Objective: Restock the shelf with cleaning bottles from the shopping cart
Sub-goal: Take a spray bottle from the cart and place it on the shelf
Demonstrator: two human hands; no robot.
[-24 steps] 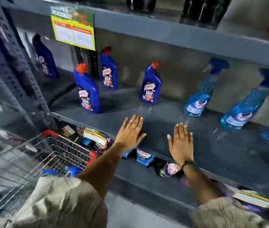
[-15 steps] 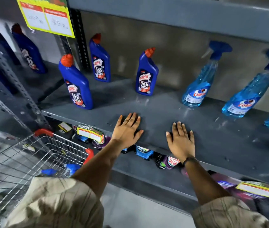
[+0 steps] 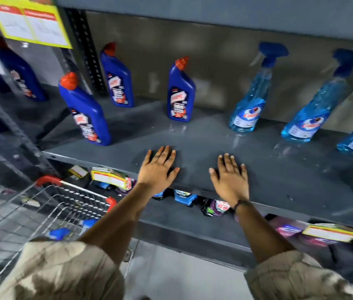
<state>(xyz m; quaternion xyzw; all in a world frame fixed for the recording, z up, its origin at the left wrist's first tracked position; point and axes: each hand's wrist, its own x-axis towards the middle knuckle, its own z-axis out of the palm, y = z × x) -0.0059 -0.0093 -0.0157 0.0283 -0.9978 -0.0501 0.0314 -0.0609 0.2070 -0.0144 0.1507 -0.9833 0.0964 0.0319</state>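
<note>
My left hand [image 3: 158,168] and my right hand [image 3: 230,179] lie flat, palms down and fingers spread, on the front of the grey metal shelf [image 3: 279,174]. Neither holds anything. Dark blue bottles with red caps stand on the shelf: one at the front left [image 3: 86,111], one at the back [image 3: 118,77], one in the middle [image 3: 180,92]. Light blue spray bottles [image 3: 251,98] [image 3: 314,109] stand to the right. The wire shopping cart [image 3: 48,204] with red corners is at lower left, with blue bottle tops [image 3: 60,232] showing inside.
A yellow price sign [image 3: 28,22] hangs from the shelf above. Another dark blue bottle [image 3: 20,72] stands in the bay to the left, behind a perforated upright. The lower shelf [image 3: 193,232] holds pouches and price tags. Pale floor lies below.
Both hands came down from hovering above the shelf and now rest flat on it. The camera view shifted closer and downward toward the shelf.
</note>
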